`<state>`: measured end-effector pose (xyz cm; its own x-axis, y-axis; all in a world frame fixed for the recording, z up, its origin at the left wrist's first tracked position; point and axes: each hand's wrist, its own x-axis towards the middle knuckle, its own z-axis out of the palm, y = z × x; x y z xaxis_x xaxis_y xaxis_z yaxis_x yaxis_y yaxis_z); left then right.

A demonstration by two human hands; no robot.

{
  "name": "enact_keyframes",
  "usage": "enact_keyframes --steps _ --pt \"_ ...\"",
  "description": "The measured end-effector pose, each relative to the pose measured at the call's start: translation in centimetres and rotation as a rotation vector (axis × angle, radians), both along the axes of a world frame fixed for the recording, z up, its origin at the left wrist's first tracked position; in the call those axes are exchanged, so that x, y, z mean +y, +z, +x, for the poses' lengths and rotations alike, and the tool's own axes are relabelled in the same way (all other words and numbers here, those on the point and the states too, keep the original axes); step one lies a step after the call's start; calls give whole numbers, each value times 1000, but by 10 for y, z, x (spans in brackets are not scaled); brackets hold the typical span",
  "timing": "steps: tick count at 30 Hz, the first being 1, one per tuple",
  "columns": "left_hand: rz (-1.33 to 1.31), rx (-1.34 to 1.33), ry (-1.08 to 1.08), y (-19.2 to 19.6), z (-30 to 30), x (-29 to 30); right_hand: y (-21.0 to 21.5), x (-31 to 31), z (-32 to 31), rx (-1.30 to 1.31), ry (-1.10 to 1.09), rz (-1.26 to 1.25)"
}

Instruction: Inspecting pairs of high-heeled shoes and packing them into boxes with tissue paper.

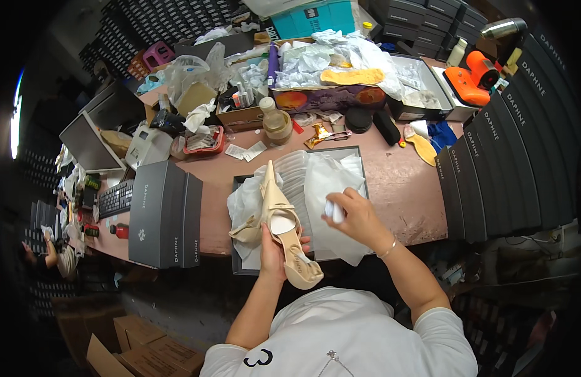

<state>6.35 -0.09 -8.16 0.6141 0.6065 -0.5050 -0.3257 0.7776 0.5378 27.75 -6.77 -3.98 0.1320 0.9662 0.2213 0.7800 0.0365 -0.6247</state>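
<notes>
My left hand (274, 254) is closed round the middle of a beige pointed-toe slingback shoe (279, 196), its toe pointing away from me and its pale insole facing up. My right hand (359, 217) pinches a small white piece (334, 211), to the right of the shoe; I cannot make out its kind. Beneath both hands lies an open dark grey shoebox (359, 154), lined with white tissue paper (328, 176) and ribbed translucent wrapping (293, 173). Another beige shoe (246, 231), partly hidden, rests on the tissue at the left side of the box.
Stacked dark shoeboxes (491, 169) rise on the right; more boxes (159, 217) stand at left beside a keyboard (115, 200). Across the pink table (224, 182) are a glue jar (277, 125), a carton of crumpled paper (328, 97), yellow insoles (422, 149) and an orange device (469, 81).
</notes>
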Motion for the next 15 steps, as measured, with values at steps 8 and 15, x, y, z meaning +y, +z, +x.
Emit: enact_keyframes --steps 8,15 --pt "17 -54 -42 13 -3 -3 -13 21 -17 -316 -87 -36" --pt "13 -27 -68 22 10 -32 -22 17 -50 -453 305 288"
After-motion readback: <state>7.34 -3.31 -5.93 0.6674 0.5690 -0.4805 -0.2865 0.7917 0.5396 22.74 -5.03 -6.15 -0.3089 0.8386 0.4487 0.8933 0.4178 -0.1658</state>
